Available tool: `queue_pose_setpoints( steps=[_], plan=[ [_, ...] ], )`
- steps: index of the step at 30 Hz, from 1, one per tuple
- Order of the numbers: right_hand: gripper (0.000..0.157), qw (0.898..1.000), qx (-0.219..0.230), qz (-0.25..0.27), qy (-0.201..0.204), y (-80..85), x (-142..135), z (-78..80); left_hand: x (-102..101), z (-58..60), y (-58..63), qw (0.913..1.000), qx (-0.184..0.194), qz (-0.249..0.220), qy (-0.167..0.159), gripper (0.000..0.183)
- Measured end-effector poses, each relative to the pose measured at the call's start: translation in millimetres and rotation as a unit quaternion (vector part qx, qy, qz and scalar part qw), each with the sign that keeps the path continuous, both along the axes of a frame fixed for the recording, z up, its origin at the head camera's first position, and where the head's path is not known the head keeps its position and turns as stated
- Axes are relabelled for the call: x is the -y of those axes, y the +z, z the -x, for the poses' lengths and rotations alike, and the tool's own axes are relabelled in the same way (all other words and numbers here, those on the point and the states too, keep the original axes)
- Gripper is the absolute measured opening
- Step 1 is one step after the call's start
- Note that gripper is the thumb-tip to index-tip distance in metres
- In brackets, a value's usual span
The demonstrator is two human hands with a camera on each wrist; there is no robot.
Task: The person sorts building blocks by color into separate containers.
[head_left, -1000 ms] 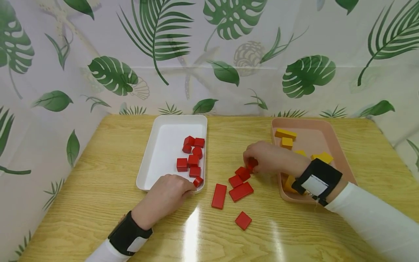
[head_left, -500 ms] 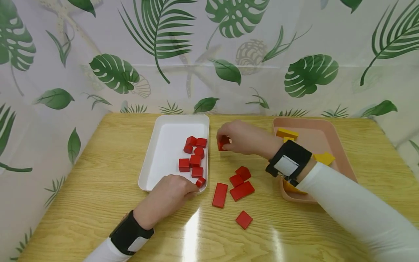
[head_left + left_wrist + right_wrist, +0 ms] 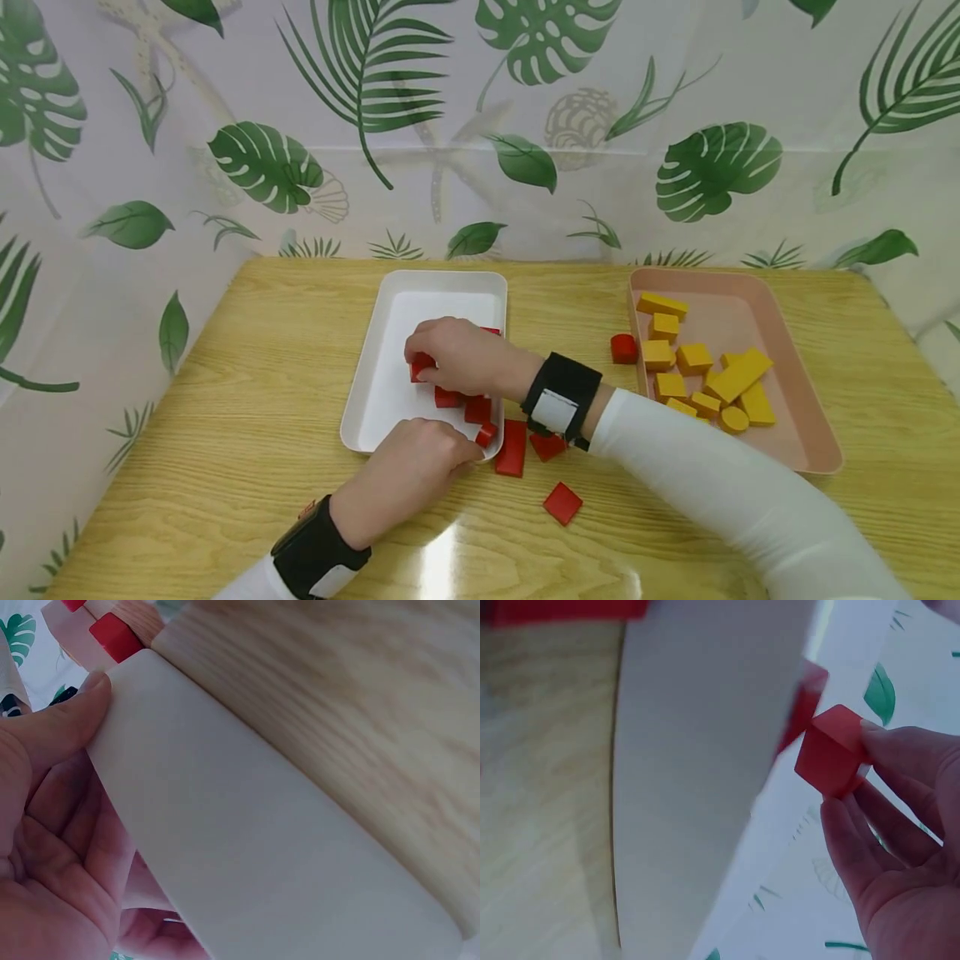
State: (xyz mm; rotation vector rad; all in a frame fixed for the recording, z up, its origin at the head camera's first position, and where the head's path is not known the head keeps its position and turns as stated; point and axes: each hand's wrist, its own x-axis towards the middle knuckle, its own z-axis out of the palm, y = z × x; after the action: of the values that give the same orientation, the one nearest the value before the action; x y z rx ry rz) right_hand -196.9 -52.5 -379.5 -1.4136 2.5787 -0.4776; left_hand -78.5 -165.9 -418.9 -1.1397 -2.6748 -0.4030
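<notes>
My left hand (image 3: 408, 471) grips the near right corner of a white tray (image 3: 378, 400). In the left wrist view its thumb (image 3: 71, 724) lies at the end of the tray's pale outer wall (image 3: 262, 802). Over the middle of that tray, my right hand (image 3: 468, 358) pinches a red block (image 3: 831, 754) between thumb and fingers. Several other red blocks lie along the tray's right side, among them a small piece (image 3: 486, 434) at the near corner; the right hand and wrist cover some of them.
A pink tray (image 3: 806, 417) with several yellow blocks (image 3: 738, 379) stands at the right. A red block (image 3: 624, 348) sits by its left wall. Between the trays are a red slab (image 3: 512, 450), another red piece (image 3: 548, 447) and a red square block (image 3: 562, 503) nearer the front.
My right hand has picked up a red block from the table and carried it left over the white tray. The white tray, with my left hand on it, has shifted slightly right.
</notes>
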Motion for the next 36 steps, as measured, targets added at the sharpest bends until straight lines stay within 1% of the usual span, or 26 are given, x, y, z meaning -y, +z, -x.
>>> queue_pose_setpoints(
  steps=[5, 7, 9, 12, 15, 18, 21, 24, 26, 29, 32, 34, 36],
  plan=[
    [0.018, 0.999, 0.013, -0.033, -0.004, -12.4, 6.4, -3.3, 0.5, 0.1, -0.1, 1.0000, 0.005, -0.002, 0.004, 0.022],
    [0.017, 0.999, 0.016, -0.036, -0.006, -16.3, 6.5, -3.4, 0.6, 0.0, -0.1, 1.0000, 0.008, -0.005, 0.004, 0.021],
    [0.020, 0.999, 0.019, -0.033, -0.009, -18.8, 5.7, -3.4, 0.4, -0.1, 0.0, 0.9999, 0.010, -0.008, 0.004, 0.021],
    [0.024, 1.000, 0.012, -0.025, -0.012, -19.0, 2.8, -3.0, 0.2, -0.1, -0.1, 0.9998, 0.013, -0.015, 0.003, 0.020],
    [0.024, 1.000, 0.000, -0.018, -0.020, -12.6, -5.8, -2.2, -0.4, 0.3, -0.4, 0.9999, 0.009, -0.014, 0.002, 0.022],
    [0.023, 0.999, -0.013, -0.019, -0.037, 0.0, -23.2, -0.5, -0.7, 0.6, 0.1, 0.9999, 0.009, -0.008, 0.002, 0.021],
    [0.023, 0.997, -0.033, -0.034, -0.054, 12.3, -48.2, 4.1, -0.1, 0.1, 0.9, 0.9998, 0.018, -0.002, 0.006, 0.020],
    [0.021, 0.995, -0.046, -0.063, -0.062, 21.9, -76.0, 12.6, 1.1, -0.6, 2.2, 0.9995, 0.029, 0.004, 0.014, 0.017],
    [0.018, 0.992, -0.047, -0.092, -0.067, 26.2, -94.5, 19.1, 1.5, -0.8, 2.6, 0.9993, 0.034, 0.003, 0.017, 0.018],
    [0.015, 0.985, -0.049, -0.146, -0.078, 28.1, -120.1, 26.5, 0.8, -0.5, 2.4, 0.9993, 0.035, -0.001, 0.017, 0.020],
    [0.015, 0.976, -0.050, -0.193, -0.089, 25.3, -140.7, 29.6, -0.3, -0.1, 2.5, 0.9992, 0.036, -0.005, 0.015, 0.020],
    [0.014, 0.973, -0.048, -0.210, -0.088, 20.9, -150.5, 30.2, -1.0, 0.2, 2.6, 0.9991, 0.040, -0.005, 0.015, 0.018],
    [0.013, 0.971, -0.048, -0.218, -0.082, 15.2, -158.1, 30.5, -1.7, 0.3, 2.7, 0.9987, 0.049, -0.005, 0.014, 0.015]
  ],
)
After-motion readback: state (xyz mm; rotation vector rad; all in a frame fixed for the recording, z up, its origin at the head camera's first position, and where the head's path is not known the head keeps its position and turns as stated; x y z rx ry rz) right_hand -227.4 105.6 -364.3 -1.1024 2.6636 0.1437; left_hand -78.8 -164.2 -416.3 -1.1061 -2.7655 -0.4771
